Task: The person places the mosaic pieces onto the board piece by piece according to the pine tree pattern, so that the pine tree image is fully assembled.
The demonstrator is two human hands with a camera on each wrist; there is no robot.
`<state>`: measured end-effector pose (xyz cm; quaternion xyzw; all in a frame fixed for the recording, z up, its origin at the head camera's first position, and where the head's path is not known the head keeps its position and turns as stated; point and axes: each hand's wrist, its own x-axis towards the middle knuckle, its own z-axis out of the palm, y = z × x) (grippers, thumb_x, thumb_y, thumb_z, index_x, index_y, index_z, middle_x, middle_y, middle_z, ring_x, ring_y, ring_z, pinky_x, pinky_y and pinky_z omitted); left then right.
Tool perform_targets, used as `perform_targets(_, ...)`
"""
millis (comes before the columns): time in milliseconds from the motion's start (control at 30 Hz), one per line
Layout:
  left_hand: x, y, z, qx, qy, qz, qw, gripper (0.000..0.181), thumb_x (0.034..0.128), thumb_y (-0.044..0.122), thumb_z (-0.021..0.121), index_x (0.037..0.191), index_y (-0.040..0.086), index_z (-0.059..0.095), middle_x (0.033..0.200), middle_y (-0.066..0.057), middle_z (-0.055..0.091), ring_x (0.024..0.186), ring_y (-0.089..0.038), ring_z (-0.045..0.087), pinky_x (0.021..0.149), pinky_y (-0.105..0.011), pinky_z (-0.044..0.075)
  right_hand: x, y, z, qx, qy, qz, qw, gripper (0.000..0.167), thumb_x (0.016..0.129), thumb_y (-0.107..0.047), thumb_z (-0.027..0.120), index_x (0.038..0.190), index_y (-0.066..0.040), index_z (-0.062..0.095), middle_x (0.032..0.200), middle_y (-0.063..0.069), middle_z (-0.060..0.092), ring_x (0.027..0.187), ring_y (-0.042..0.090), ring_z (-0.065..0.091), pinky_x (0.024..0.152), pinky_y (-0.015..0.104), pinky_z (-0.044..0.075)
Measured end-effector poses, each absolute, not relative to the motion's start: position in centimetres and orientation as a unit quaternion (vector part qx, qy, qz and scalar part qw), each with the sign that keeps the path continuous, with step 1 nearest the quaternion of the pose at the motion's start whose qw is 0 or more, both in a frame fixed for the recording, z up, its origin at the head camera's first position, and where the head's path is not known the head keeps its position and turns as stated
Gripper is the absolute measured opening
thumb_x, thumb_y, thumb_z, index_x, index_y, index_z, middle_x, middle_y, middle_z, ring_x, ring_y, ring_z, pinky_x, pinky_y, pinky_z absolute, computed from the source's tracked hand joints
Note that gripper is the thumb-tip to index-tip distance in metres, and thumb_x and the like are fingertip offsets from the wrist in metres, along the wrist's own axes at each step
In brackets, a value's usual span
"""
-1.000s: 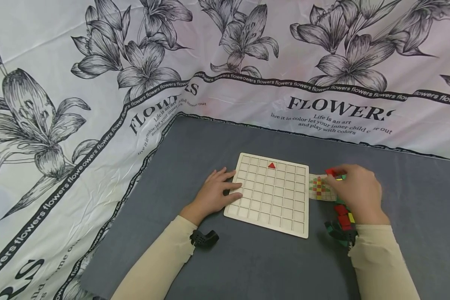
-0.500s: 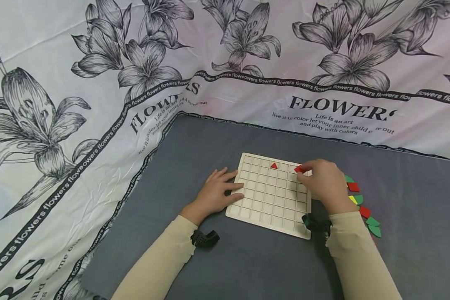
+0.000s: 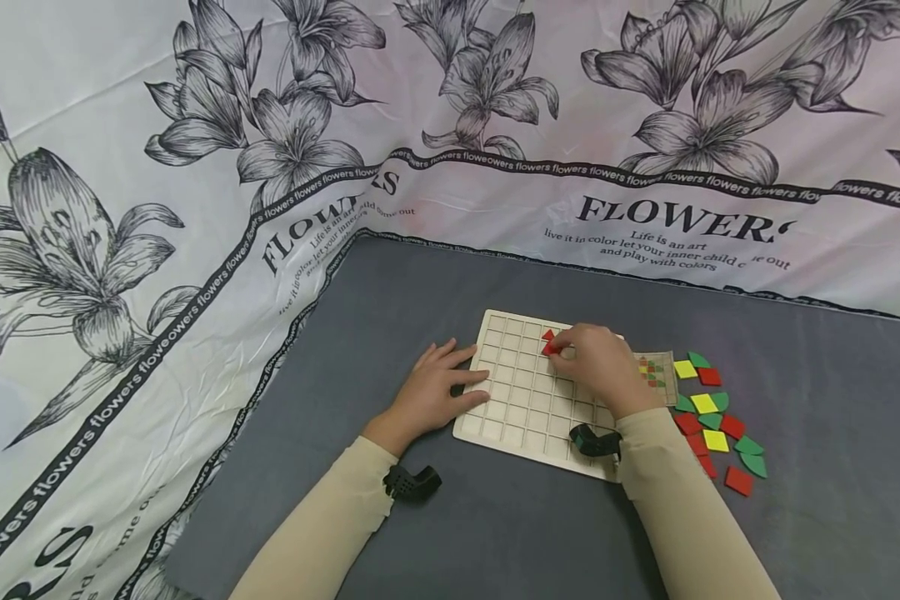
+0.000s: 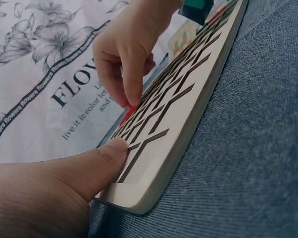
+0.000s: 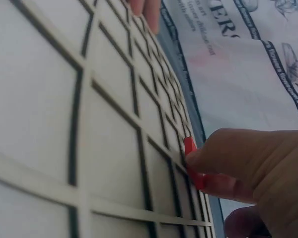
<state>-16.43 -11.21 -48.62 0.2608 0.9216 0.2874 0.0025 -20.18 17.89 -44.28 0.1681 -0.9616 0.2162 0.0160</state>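
A pale wooden grid board (image 3: 521, 400) lies on the dark table, with a red triangle tile (image 3: 548, 335) in its top row. Just below that triangle, my right hand (image 3: 600, 367) pinches a red tile (image 3: 549, 348) between thumb and fingertips, over the board's second row. The right wrist view shows this red tile (image 5: 192, 163) at the grid, partly covered by the thumb. My left hand (image 3: 431, 387) rests spread at the board's left edge. In the left wrist view, the left thumb (image 4: 102, 161) lies on the board's corner.
A small pattern card (image 3: 663, 379) sits against the board's right side, partly behind the right hand. Beyond it several loose red, yellow and green tiles (image 3: 716, 441) are scattered. A white flower-print cloth (image 3: 495, 196) stands up behind and left of the table.
My right hand has carried the red tile leftward from beside the card to just below the red triangle. The card and loose tiles are uncovered. My left hand stays at the board's edge.
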Motion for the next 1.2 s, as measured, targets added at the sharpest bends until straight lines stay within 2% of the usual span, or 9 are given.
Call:
perform_targets(167, -16.4, -11.2, -48.8, 0.257, 0.922, 0.290, 0.000, 0.044, 0.0982, 0.043, 0.074, 0.136, 0.021, 0.074, 0.162, -0.009, 0.049, 0.158, -0.038, 0.029, 0.131, -0.059, 0.016, -20.3, 17.6, -44.4, 0.180, -0.963, 0.203, 0.014, 0.018, 0.095, -0.016, 0.072, 0.105, -0.008, 0.084, 0.113, 0.013, 0.075, 0.104, 0.035, 0.071, 0.088, 0.055, 0.060)
perform_targets(333, -16.6, -11.1, -48.7, 0.254, 0.925, 0.284, -0.004, 0.044, 0.0978, 0.044, 0.074, 0.136, 0.022, 0.074, 0.161, -0.007, 0.049, 0.158, -0.037, 0.030, 0.131, -0.058, 0.015, -20.3, 17.6, -44.4, 0.201, -0.960, 0.195, 0.015, 0.019, 0.098, -0.016, 0.072, 0.110, -0.006, 0.082, 0.116, 0.012, 0.073, 0.106, 0.033, 0.070, 0.090, 0.054, 0.060)
perform_targets(567, -16.6, -11.0, -48.6, 0.257, 0.924, 0.282, 0.002, 0.043, 0.0981, 0.043, 0.074, 0.135, 0.021, 0.075, 0.161, -0.008, 0.050, 0.157, -0.038, 0.031, 0.130, -0.060, 0.017, -20.2, 17.7, -44.8, 0.212, -0.958, 0.193, 0.012, 0.019, 0.101, -0.013, 0.070, 0.116, -0.007, 0.081, 0.121, 0.012, 0.071, 0.108, 0.033, 0.071, 0.089, 0.054, 0.060)
perform_targets(733, -16.4, -11.1, -48.8, 0.244, 0.927, 0.286, 0.006, 0.044, 0.0977, 0.044, 0.075, 0.136, 0.022, 0.074, 0.162, -0.006, 0.049, 0.158, -0.036, 0.029, 0.132, -0.056, 0.014, -20.0, 17.5, -44.8, 0.221, -0.954, 0.200, 0.019, 0.020, 0.101, -0.011, 0.072, 0.119, -0.007, 0.080, 0.122, 0.012, 0.071, 0.109, 0.033, 0.071, 0.091, 0.053, 0.060)
perform_targets(1200, -16.4, -11.1, -48.9, 0.245, 0.922, 0.299, 0.006, 0.044, 0.0972, 0.042, 0.076, 0.135, 0.021, 0.074, 0.162, -0.007, 0.049, 0.158, -0.036, 0.029, 0.132, -0.057, 0.013, -19.3, 17.5, -44.9, 0.222, -0.956, 0.189, 0.038, 0.020, 0.100, -0.008, 0.070, 0.117, -0.006, 0.080, 0.125, 0.014, 0.069, 0.108, 0.033, 0.071, 0.089, 0.051, 0.061)
